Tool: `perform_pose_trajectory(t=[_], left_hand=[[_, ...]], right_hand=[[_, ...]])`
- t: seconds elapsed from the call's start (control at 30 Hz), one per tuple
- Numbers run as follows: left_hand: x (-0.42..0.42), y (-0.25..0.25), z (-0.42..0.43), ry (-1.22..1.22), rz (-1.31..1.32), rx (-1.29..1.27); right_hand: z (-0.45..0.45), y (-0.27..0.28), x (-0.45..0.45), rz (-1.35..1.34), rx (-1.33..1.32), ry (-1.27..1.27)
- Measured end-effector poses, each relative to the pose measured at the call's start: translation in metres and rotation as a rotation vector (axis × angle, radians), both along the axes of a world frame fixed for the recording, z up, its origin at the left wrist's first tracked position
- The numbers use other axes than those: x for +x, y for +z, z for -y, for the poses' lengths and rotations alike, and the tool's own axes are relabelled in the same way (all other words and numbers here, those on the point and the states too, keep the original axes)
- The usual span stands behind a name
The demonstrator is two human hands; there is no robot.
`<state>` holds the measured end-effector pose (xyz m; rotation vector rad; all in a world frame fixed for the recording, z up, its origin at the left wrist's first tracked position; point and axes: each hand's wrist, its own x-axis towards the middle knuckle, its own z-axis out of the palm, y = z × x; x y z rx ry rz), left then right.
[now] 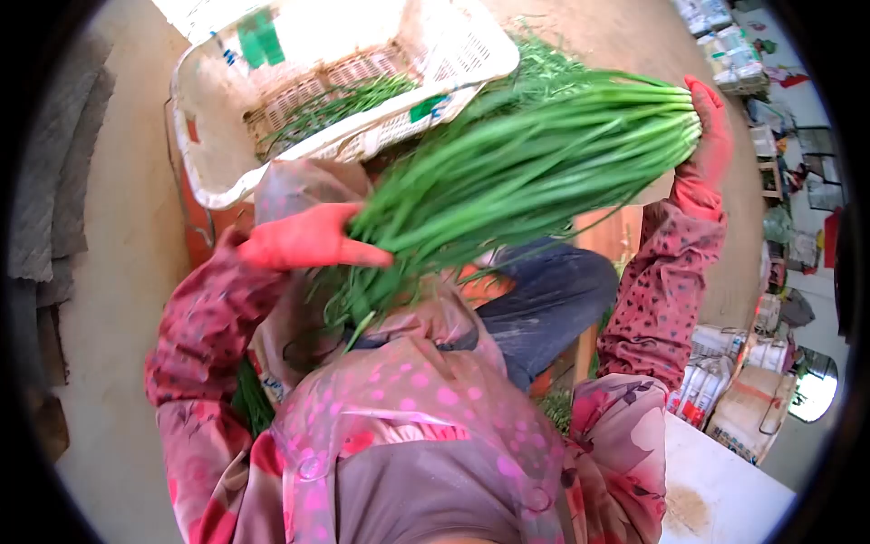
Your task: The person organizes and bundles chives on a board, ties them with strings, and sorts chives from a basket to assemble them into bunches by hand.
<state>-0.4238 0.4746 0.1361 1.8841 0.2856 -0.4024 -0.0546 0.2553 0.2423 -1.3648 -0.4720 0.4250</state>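
A large bunch of green chives (535,145) stretches across the middle of the view, its pale stem ends at the right and its leaves fanning down to the left. My right hand (709,136), in a red glove, is closed around the stem ends. At the leafy end is my left hand (308,240), also red-gloved, with leaves between its thumb and fingers; part of its grip is hidden by the leaves. The leaves look blurred by motion. A few loose blades hang over my apron (408,381) below the bunch.
A white plastic crate (344,150) with some chives inside stands at the upper left. More loose greens (553,68) lie behind the bunch. My bent knee (580,281) is below it. Packed bags (743,408) and a white board (725,480) are at the lower right.
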Motion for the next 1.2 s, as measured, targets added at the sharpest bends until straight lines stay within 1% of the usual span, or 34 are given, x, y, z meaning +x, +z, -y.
perform_pose_trajectory(t=[0.03, 0.07, 0.1, 0.13, 0.2, 0.23, 0.27, 0.3, 0.33, 0.4, 0.43, 0.53, 0.57, 0.63, 0.7, 0.73, 0.77, 0.83, 0.87, 0.9, 0.93, 0.97, 1.03, 1.07, 1.13, 1.17, 1.2], left_hand=[[-0.006, 0.005, -0.008, 0.057, 0.041, 0.271], [-0.003, 0.014, -0.003, 0.316, 0.164, 0.477], [0.001, 0.020, 0.000, 0.585, 0.282, 0.669], [0.009, 0.020, 0.000, 0.593, 0.306, 0.663], [0.023, 0.021, 0.006, 0.734, 0.679, 0.555], [0.037, 0.032, 0.025, 0.695, 0.713, 0.585], [0.051, 0.040, 0.042, 0.621, 0.693, 0.579], [0.069, 0.027, 0.051, 0.553, 0.745, 0.621], [0.088, 0.015, 0.063, 0.536, 0.775, 0.721], [0.114, 0.016, 0.085, 0.407, 0.543, 0.799], [0.123, 0.018, 0.093, 0.350, 0.488, 0.809], [0.138, 0.015, 0.107, 0.317, 0.445, 0.780], [0.140, 0.012, 0.109, 0.302, 0.421, 0.731], [0.139, -0.001, 0.114, 0.284, 0.383, 0.681], [0.137, -0.016, 0.117, 0.235, 0.561, 0.468], [0.134, -0.016, 0.121, 0.152, 0.615, 0.449], [0.128, -0.018, 0.120, 0.155, 0.611, 0.449], [0.119, -0.022, 0.115, -0.095, 0.619, 0.216], [0.111, -0.011, 0.122, -0.235, 0.725, 0.026], [0.102, 0.001, 0.135, -0.324, 0.698, -0.114], [0.096, 0.005, 0.151, -0.365, 0.697, -0.196], [0.094, 0.008, 0.157, -0.494, 0.493, -0.287], [0.078, -0.009, 0.160, -0.543, 0.544, -0.223], [0.075, 0.003, 0.151, -0.548, 0.546, -0.232], [0.077, 0.028, 0.123, -0.390, -0.093, 0.187], [0.070, 0.026, 0.102, -0.135, 0.168, 0.203], [0.072, 0.030, 0.082, 0.083, 0.189, 0.131]], right_hand=[[0.000, 0.001, 0.019, 0.414, -0.293, -0.132], [0.001, -0.002, 0.035, 0.816, -0.592, -0.278], [-0.010, -0.013, 0.033, 0.710, -0.637, -0.321], [-0.020, -0.017, 0.013, 0.679, -0.535, -0.316], [-0.041, -0.020, -0.033, 0.752, -0.482, -0.340], [-0.049, -0.030, -0.045, 0.739, -0.482, -0.309], [-0.054, -0.040, -0.054, 0.764, -0.464, -0.294], [-0.060, -0.045, -0.062, 0.790, -0.446, -0.281], [-0.064, -0.044, -0.073, 0.800, -0.479, -0.283], [-0.066, -0.043, -0.090, 0.812, -0.512, -0.295], [-0.067, -0.046, -0.095, 0.821, -0.515, -0.294], [-0.063, -0.059, -0.105, 0.885, -0.453, -0.299], [-0.062, -0.064, -0.109, 0.885, -0.453, -0.298], [-0.060, -0.074, -0.116, 0.810, -0.428, -0.260], [-0.056, -0.083, -0.123, 0.814, -0.412, -0.253], [-0.053, -0.090, -0.124, 0.798, -0.415, -0.213], [-0.050, -0.098, -0.126, 0.784, -0.420, -0.172], [-0.044, -0.111, -0.124, 0.753, -0.417, -0.148], [-0.041, -0.115, -0.122, 0.761, -0.448, -0.154], [-0.036, -0.118, -0.122, 0.764, -0.482, -0.156], [-0.035, -0.114, -0.123, 0.714, -0.491, -0.134], [-0.035, -0.112, -0.124, 0.715, -0.491, -0.140], [-0.033, -0.110, -0.122, 0.732, -0.474, -0.154], [-0.031, -0.110, -0.116, 0.735, -0.450, -0.152], [-0.026, -0.106, -0.111, 0.722, -0.448, -0.141], [-0.025, -0.102, -0.109, 0.708, -0.439, -0.132], [-0.024, -0.095, -0.112, 0.700, -0.428, -0.100]])
